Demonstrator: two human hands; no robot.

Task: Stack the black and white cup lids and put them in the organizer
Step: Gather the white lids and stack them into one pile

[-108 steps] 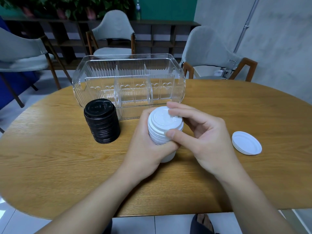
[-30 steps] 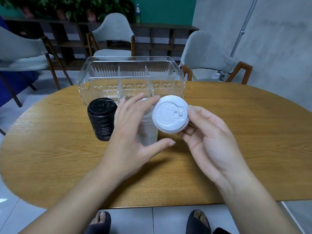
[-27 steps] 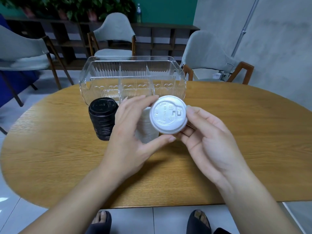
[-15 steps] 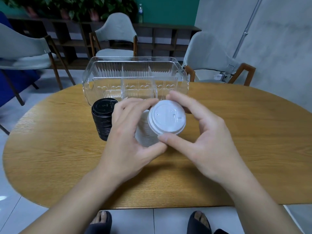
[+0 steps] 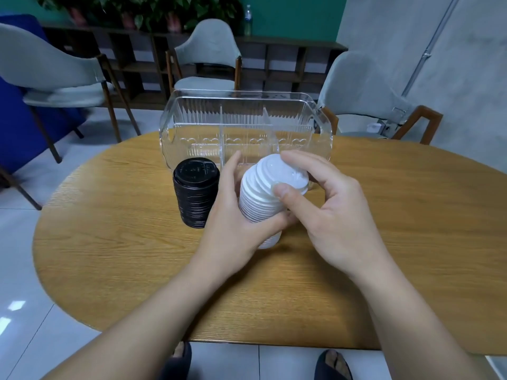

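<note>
A tall stack of white cup lids (image 5: 259, 200) stands tilted on the wooden table (image 5: 397, 229), its foot on the wood. My left hand (image 5: 233, 218) grips the stack from the left side. My right hand (image 5: 326, 212) pinches the top white lid (image 5: 282, 172) between thumb and fingers, and that lid sits on the stack. A stack of black cup lids (image 5: 196, 196) stands upright just left of my left hand. The clear plastic organizer (image 5: 247, 127), with dividers and nothing inside, stands right behind both stacks.
Grey chairs stand beyond the table at the left (image 5: 55, 75), the middle (image 5: 208, 56) and the right (image 5: 365, 91). A dark shelf unit (image 5: 274, 67) runs along the back wall. My feet show below the table's near edge.
My right hand turned the loose white lid face up and set it down onto the white stack. My left hand kept its grip on the stack. The lone lid once on the right is gone.
</note>
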